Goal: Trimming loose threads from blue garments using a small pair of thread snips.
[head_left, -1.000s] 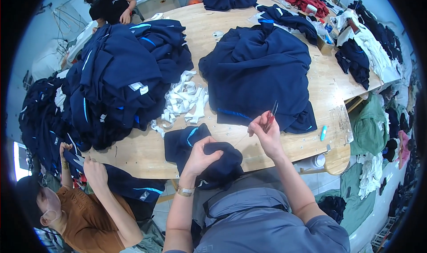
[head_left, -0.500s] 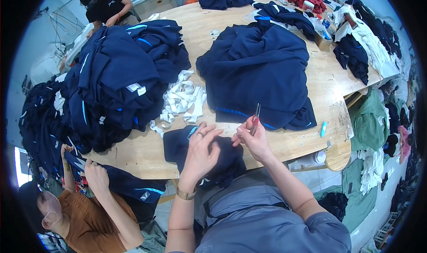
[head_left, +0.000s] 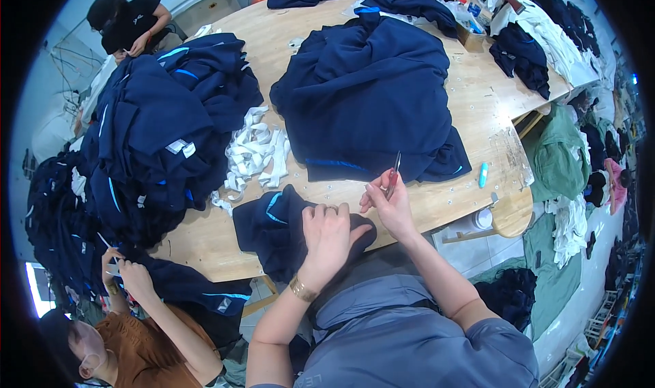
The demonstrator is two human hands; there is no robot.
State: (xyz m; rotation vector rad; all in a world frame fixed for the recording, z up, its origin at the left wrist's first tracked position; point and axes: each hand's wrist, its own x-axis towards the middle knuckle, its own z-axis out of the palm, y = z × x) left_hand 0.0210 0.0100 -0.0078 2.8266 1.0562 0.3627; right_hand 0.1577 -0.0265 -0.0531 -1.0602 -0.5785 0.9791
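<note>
Here, a small navy garment gets trimmed at the counter's near edge.

The left hand point(head_left: 327, 234) presses flat, fingers spread, on the navy piece point(head_left: 280, 228); the right hand point(head_left: 385, 200) pinches a thin snipping tool point(head_left: 394, 166). Judging by the heaps, the big pile point(head_left: 157, 122) at left and another garment point(head_left: 368, 95) farther off seem left; bare counter point(head_left: 477, 115) lies right.

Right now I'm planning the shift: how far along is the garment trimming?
Possibly done: the navy garment spread mid-table, though I cannot tell. In hand: the left hand presses a small navy piece at the table edge, while the right hand holds small snips. Seemingly left: the large navy pile beside the white strips.
</note>
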